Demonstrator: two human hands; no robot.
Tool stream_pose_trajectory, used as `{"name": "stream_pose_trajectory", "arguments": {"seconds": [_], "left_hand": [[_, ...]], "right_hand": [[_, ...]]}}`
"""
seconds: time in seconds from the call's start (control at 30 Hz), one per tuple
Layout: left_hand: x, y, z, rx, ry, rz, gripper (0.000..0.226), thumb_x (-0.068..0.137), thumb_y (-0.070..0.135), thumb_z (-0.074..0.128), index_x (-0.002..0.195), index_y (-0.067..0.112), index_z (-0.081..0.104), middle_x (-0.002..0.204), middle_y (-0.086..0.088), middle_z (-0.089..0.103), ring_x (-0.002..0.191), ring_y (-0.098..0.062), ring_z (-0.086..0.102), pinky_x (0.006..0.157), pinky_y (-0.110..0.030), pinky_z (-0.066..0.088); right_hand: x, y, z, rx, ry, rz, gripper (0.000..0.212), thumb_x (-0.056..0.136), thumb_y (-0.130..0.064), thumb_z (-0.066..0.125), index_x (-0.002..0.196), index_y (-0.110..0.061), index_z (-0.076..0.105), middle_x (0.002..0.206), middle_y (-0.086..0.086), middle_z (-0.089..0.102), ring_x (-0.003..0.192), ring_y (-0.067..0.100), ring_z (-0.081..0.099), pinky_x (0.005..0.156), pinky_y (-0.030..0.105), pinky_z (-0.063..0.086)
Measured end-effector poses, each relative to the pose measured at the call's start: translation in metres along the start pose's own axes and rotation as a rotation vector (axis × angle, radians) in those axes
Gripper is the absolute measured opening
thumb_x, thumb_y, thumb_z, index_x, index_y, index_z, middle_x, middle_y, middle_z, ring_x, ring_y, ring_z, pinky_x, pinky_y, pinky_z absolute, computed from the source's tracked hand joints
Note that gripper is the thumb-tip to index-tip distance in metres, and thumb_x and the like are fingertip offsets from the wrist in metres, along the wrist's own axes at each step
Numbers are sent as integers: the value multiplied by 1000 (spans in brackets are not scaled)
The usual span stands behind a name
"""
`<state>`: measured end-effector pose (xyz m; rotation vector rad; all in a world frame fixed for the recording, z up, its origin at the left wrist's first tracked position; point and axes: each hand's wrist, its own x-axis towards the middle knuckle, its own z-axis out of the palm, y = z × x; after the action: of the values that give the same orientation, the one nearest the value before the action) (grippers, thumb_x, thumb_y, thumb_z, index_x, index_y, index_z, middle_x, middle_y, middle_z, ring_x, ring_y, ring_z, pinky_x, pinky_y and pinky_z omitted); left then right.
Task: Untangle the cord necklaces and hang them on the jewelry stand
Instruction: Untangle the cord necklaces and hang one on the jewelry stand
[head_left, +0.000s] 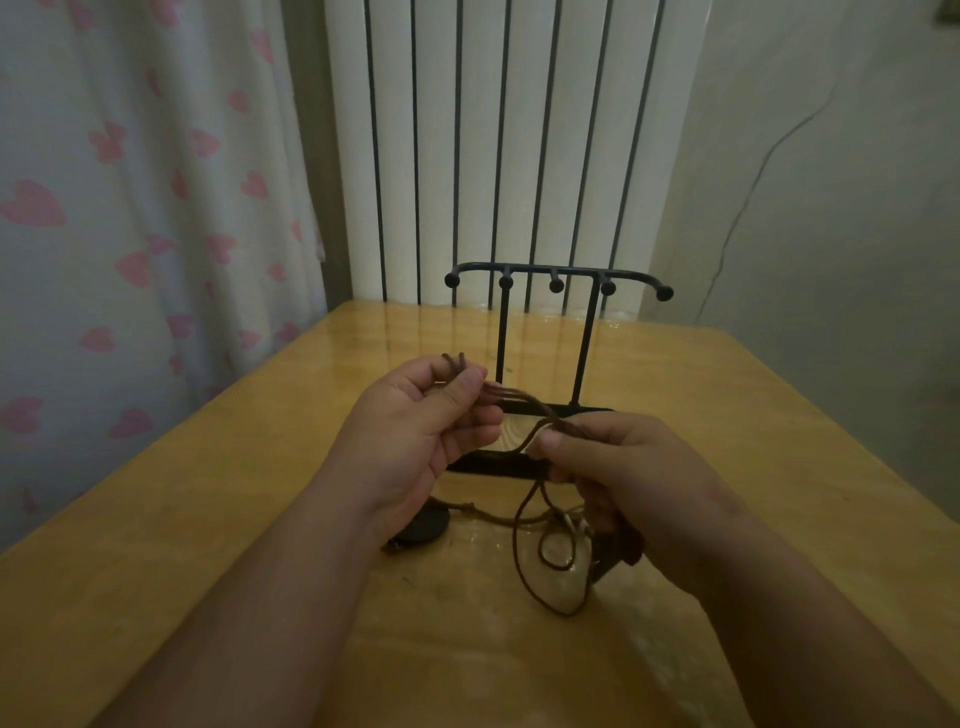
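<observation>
**Two hands pulling brown cords taut above the table**

Both hands are working in front of the black jewelry stand (558, 283), whose hooks are standing bare. The left hand (415, 441) is pinching the cord ends between thumb and fingers. The right hand (618, 467) is gripping the brown cord necklaces (524, 405) just right of it, strands stretching between them. Loose loops are hanging onto the near wooden table (208, 493), beside a dark round pendant (426, 525).

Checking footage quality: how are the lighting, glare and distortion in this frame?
Head view: dim, warm indoor light; glossy wooden table shows glare streaks near the jewelry stand; wide-angle bending curves the radiator and curtain edges; the cords between left hand and right hand stay distinguishable.
</observation>
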<state>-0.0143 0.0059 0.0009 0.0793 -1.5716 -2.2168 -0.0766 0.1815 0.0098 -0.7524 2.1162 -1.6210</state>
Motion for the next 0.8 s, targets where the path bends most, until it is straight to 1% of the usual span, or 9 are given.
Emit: {"name": "stream_pose_trajectory", "arguments": {"seconds": [0.13,0.23,0.3,0.4,0.5,0.63,0.7,0.77,0.8], "left_hand": [[-2,-1,0,121,-8,-63,19,93,18,58,103,6,68,95,-13,73,83,-24,71,69,-29,58],[-4,-1,1,291,-132,-147,17,94,17,59,106,10,69,102,-11,74,94,-25,72,77,-33,57],[-7,-2,2,475,-215,-173,18,93,21,63,109,19,70,105,-1,74,99,-16,71,82,-32,56],[-8,-7,5,695,-232,-150,23,88,19,70,105,34,72,100,14,73,97,-3,67,84,-29,54],[-8,-8,7,788,-193,-139,14,88,21,71,89,34,75,86,19,71,88,-2,65,79,-27,50],[-4,-9,7,852,-85,-183,10,93,17,59,91,25,65,94,6,73,90,-10,67,83,-34,56],[-1,-9,2,915,-6,-162,10,94,17,56,90,25,59,90,3,71,84,-13,66,74,-34,56],[1,-10,0,1024,84,-104,9,94,20,56,89,28,57,87,4,67,74,-11,59,58,-28,45],[1,-10,-1,1103,144,-72,8,94,23,56,89,29,56,86,5,64,72,-9,55,55,-25,38]], "right_hand": [[-1,-3,-3,282,-16,49,20,94,-21,57,97,-7,70,71,3,64,50,10,38,46,22,34],[0,-2,-5,365,4,49,20,94,-19,56,99,-6,69,75,5,67,49,10,36,43,20,34],[1,-2,-6,373,9,32,20,93,-20,57,98,-5,69,76,5,68,50,10,34,43,20,32],[1,-1,-7,400,20,11,26,86,-25,60,100,-5,68,78,5,67,51,11,32,44,21,31],[2,-1,-8,423,47,-10,33,80,-30,61,102,-6,68,78,5,68,52,11,32,46,22,31],[4,0,-14,495,175,-49,33,80,-30,61,104,-8,68,74,1,63,52,10,35,47,23,32],[6,1,-17,560,278,-61,30,82,-29,62,104,-9,70,73,1,57,53,10,36,49,24,34],[7,3,-17,565,371,-52,26,85,-29,62,102,-12,72,74,1,52,55,10,36,53,26,34],[7,3,-17,562,398,-43,24,87,-29,62,102,-12,72,76,1,53,55,10,36,53,27,34]]}}
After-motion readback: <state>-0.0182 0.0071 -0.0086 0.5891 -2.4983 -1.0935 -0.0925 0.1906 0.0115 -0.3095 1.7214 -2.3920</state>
